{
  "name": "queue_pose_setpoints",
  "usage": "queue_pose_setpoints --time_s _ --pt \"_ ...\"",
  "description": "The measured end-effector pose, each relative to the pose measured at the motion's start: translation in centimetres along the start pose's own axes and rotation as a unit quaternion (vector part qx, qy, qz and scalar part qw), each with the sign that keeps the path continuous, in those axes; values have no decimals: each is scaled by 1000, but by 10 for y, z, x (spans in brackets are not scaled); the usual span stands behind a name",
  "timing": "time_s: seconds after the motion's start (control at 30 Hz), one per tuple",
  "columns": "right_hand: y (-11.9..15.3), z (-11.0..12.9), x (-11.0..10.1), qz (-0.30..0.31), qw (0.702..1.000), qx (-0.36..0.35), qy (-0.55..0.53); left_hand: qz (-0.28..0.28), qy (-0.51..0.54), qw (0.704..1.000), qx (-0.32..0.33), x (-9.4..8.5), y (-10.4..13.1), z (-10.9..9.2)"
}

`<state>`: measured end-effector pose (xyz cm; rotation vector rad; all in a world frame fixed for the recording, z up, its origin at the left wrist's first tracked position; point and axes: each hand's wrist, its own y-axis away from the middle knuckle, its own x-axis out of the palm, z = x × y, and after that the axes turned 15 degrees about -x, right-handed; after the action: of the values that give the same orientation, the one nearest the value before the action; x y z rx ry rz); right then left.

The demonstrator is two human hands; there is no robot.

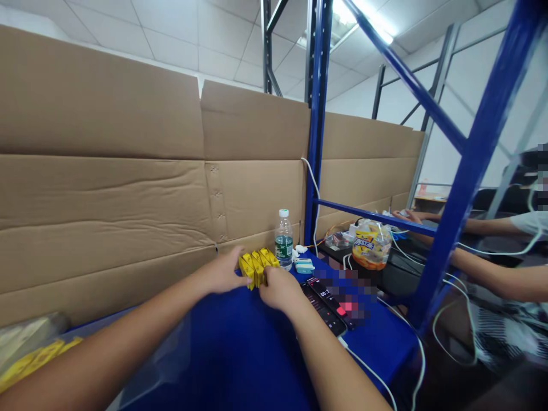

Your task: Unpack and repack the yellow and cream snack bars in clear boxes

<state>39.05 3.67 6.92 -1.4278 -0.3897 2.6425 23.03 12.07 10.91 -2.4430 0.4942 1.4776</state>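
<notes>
Cardboard (103,194) stands as a creased brown wall along the back, its upper edge below the tiled ceiling (171,28). A blue rack (317,125) rises at its right, with slanting bars toward the right edge. The blue table (244,359) spreads below, in front of the cardboard. Beyond the rack, a co-worker's bare arms (479,271) reach in from the right. At lower left, clear plastic (171,342) and some yellow wrappers (25,365) lie partly behind the left forearm. The left hand (225,272) is at the left end of a row of yellow packs, thumb in front and fingers behind; the right hand (278,288) has its fingers curled against the right front of the same row. I cannot tell how firmly either hand is clamped on them. A snack jar (371,245) sits past the rack's low bar. The bottle (283,245), capped and upright, stands just right of the packs (257,267), which are at the table's rear, near the cardboard. Two phones (321,308) lie side by side near the right forearm. A small light-blue box (304,266) rests beside the bottle.
</notes>
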Motion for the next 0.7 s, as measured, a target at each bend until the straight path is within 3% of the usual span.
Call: queue_pose_setpoints --time_s 0.1,0.13,0.23,0.3,0.37,0.47,0.63,0.7 --pt "3 16 11 18 995 -30 -91 -76 -13 997 -1 -26 60 33" --pt "4 23 17 32 990 -36 -131 -110 -16 994 -17 -32 81 50" --pt "9 43 42 83 962 -33 -258 -289 -79 951 -72 -45 133 116" --pt "13 55 60 110 937 -16 -333 -321 -119 935 -97 -50 155 155" --pt "17 64 75 121 913 7 -388 -321 -135 926 -148 -53 169 183" --pt "20 72 89 129 878 37 -459 -274 -118 926 -232 -57 177 199" --pt "12 80 98 129 726 114 -666 -206 -145 922 -294 -57 179 204" --pt "6 85 103 158 704 134 -679 -206 -146 920 -300 -55 179 207"
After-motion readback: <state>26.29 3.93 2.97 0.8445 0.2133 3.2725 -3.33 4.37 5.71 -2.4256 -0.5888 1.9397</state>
